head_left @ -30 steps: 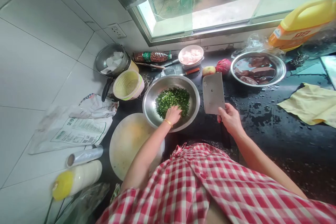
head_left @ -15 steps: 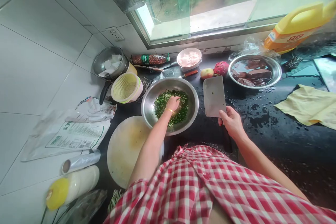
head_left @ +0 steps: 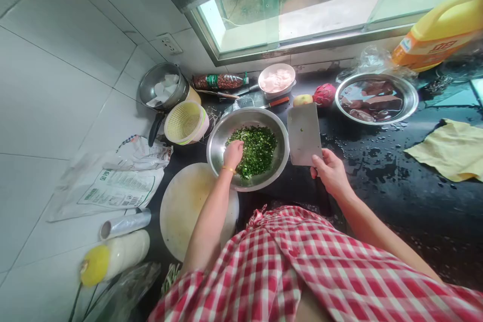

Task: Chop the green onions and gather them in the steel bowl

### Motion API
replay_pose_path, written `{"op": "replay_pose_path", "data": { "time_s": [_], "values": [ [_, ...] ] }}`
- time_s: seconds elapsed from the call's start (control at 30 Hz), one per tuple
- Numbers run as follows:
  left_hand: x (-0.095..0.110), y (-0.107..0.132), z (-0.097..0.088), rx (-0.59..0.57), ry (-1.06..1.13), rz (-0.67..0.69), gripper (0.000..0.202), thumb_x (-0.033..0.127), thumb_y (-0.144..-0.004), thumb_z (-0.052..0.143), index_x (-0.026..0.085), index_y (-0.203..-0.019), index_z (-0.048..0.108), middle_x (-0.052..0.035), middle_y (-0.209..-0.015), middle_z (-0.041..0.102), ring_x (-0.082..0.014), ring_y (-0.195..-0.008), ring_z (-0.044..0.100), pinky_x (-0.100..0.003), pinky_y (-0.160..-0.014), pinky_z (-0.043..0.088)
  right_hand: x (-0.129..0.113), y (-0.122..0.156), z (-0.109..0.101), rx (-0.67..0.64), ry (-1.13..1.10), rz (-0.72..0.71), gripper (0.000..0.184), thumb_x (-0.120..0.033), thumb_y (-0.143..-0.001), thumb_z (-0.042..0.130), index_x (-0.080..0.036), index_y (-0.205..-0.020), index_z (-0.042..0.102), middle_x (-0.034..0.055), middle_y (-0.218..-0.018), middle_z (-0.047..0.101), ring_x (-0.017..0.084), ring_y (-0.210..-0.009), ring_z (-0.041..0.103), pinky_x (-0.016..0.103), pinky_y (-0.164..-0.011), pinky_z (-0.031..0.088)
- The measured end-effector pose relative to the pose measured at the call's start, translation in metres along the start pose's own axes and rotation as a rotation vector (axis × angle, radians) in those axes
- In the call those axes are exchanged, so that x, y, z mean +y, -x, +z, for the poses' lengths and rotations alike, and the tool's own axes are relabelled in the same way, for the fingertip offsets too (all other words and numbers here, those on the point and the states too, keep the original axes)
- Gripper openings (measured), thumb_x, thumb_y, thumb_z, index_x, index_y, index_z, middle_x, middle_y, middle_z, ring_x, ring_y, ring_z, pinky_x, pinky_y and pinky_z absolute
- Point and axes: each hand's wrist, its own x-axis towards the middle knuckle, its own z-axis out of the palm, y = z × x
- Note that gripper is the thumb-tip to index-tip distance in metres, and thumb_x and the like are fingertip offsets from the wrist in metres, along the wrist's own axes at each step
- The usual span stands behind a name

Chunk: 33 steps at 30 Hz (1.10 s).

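My right hand grips a cleaver whose broad flat blade stands just right of a steel bowl; its handle is mostly hidden in the hand. A few green bits cling to the blade. Inside the bowl lies a heap of finely chopped greens with pale pieces among them. My left hand, with a yellow bangle at the wrist, is over the heap's left side. Its fingers are curled together, and whatever they may hold is too small to make out. Under the left forearm sits a round white cutting board.
Behind the bowl are a dish of pale meat, a red-handled knife, a potato-like item and a dragon fruit. Rightward stand a basin of dark meat and a yellow cloth. A yellow basket is left.
My left hand has moved left from the middle of the greens toward the bowl's left side. The cleaver has come slightly closer to the bowl. The whole view has shifted a little.
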Motion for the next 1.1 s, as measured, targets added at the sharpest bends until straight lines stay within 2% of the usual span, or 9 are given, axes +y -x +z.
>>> {"op": "replay_pose_path", "data": {
  "time_s": [0.13,0.2,0.27,0.37,0.53,0.67,0.83,1.0,1.1],
  "values": [
    [0.005,0.003,-0.024,0.313,0.086,0.134,0.026,0.022,-0.089,0.04,0.019,-0.104,0.062,-0.0045,-0.103,0.065,-0.0143,-0.096,0.06,-0.029,-0.089,0.047,-0.002,0.001,0.007,-0.028,-0.013,-0.005,0.023,-0.043,-0.078,0.055,-0.021,-0.084,0.049,-0.0078,-0.05,0.047,0.008,-0.038,0.043,0.021,-0.04,0.036],
    [0.008,0.006,-0.025,0.398,0.082,0.155,0.029,0.024,-0.091,0.038,0.019,-0.111,0.058,-0.0058,-0.111,0.062,-0.0147,-0.103,0.058,-0.031,-0.094,0.045,-0.003,0.002,0.011,-0.045,-0.014,-0.009,0.023,-0.043,-0.079,0.054,-0.021,-0.085,0.05,-0.0079,-0.049,0.047,0.008,-0.038,0.043,0.021,-0.041,0.036],
    [0.007,0.011,-0.016,0.323,0.034,0.11,0.028,0.025,-0.09,0.04,0.018,-0.11,0.058,-0.0082,-0.111,0.061,-0.0166,-0.106,0.057,-0.033,-0.096,0.043,-0.004,0.004,0.015,-0.058,-0.015,-0.013,0.024,-0.044,-0.079,0.054,-0.021,-0.085,0.05,-0.008,-0.049,0.047,0.008,-0.038,0.043,0.021,-0.041,0.035],
    [0.001,0.017,-0.002,0.093,0.002,0.059,0.025,0.028,-0.088,0.046,0.016,-0.103,0.061,-0.0107,-0.105,0.063,-0.0191,-0.101,0.059,-0.034,-0.092,0.046,-0.006,0.005,0.018,-0.068,-0.019,-0.014,0.026,-0.045,-0.078,0.055,-0.021,-0.085,0.05,-0.0069,-0.054,0.049,0.008,-0.039,0.043,0.021,-0.04,0.035],
    [0.002,0.024,-0.004,0.384,0.044,0.107,0.031,0.026,-0.093,0.034,0.017,-0.113,0.056,-0.0096,-0.113,0.06,-0.0164,-0.107,0.056,-0.034,-0.097,0.043,-0.007,0.006,0.02,-0.088,-0.006,-0.021,0.025,-0.045,-0.078,0.055,-0.021,-0.083,0.05,-0.0071,-0.052,0.049,0.008,-0.038,0.043,0.021,-0.039,0.034],
    [0.011,0.04,0.007,0.137,-0.022,0.138,0.025,0.023,-0.09,0.042,0.019,-0.107,0.06,-0.008,-0.108,0.062,-0.0158,-0.101,0.058,-0.03,-0.093,0.046,-0.009,0.009,0.025,-0.139,0.021,-0.024,0.025,-0.045,-0.078,0.055,-0.021,-0.086,0.051,-0.0076,-0.046,0.047,0.008,-0.037,0.042,0.021,-0.04,0.034],
    [0.009,0.056,0.009,0.395,0.03,0.118,0.027,0.021,-0.092,0.035,0.018,-0.104,0.059,-0.0075,-0.104,0.063,-0.0152,-0.102,0.057,-0.03,-0.093,0.044,-0.007,0.001,0.038,-0.218,0.038,-0.027,0.026,-0.044,-0.077,0.056,-0.02,-0.088,0.053,-0.0077,-0.045,0.047,0.008,-0.037,0.041,0.021,-0.038,0.03],
    [-0.001,0.066,-0.01,0.097,-0.026,-0.006,0.02,0.02,-0.087,0.045,0.02,-0.086,0.065,-0.0043,-0.087,0.067,-0.0152,-0.085,0.062,-0.028,-0.079,0.049,-0.012,-0.009,0.052,-0.256,-0.01,-0.055,0.02,-0.04,-0.078,0.056,-0.021,-0.083,0.052,-0.0081,-0.046,0.047,0.007,-0.037,0.04,0.02,-0.039,0.03],
    [0.002,0.066,-0.023,0.336,0.251,-0.01,0.025,0.024,-0.09,0.04,0.02,-0.101,0.062,-0.0036,-0.092,0.067,-0.0117,-0.08,0.062,-0.024,-0.074,0.049,-0.019,-0.012,0.052,-0.27,-0.035,-0.06,0.018,-0.039,-0.079,0.055,-0.021,-0.081,0.051,-0.0083,-0.045,0.046,0.007,-0.037,0.039,0.021,-0.04,0.03]
  ]
}}
